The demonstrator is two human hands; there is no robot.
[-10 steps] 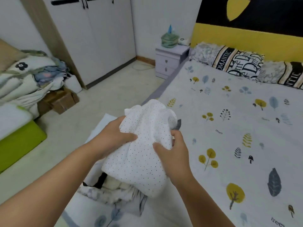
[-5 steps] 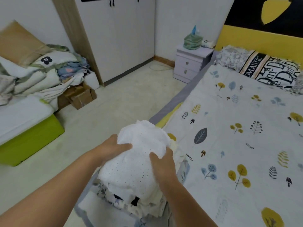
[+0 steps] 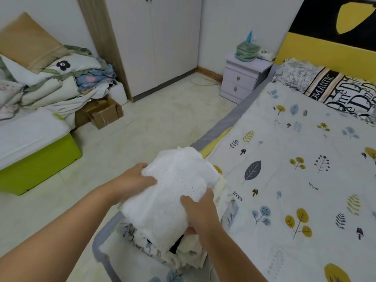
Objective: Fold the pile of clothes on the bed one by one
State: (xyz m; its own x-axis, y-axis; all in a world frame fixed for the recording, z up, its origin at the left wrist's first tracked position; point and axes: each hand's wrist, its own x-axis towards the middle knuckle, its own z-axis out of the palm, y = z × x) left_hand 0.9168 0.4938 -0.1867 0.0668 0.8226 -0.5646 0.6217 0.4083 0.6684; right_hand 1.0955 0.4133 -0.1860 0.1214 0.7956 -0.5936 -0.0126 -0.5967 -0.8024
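left hand point(image 3: 134, 180) and right hand point(image 3: 200, 209), fingers curled around white dotted garment point(image 3: 173, 192) above clothes pile point(image 3: 183, 253)

You've got two hands in view: left hand point(image 3: 136, 180) and right hand point(image 3: 200, 210), both gripping one white dotted garment point(image 3: 173, 192). One pile of clothes point(image 3: 183, 251) under it at the bed corner; can't count separate items in it. One bed point(image 3: 305, 180), two pillows visible at its head: a grey floral pillow point(image 3: 297, 73) and a lettered pillow point(image 3: 345, 94). One nightstand point(image 3: 242, 78) with two drawers. One wardrobe point(image 3: 162, 37). One green storage bin point(image 3: 38, 159). One cardboard box point(image 3: 103, 115). One heap of bedding point(image 3: 50, 82) at left.
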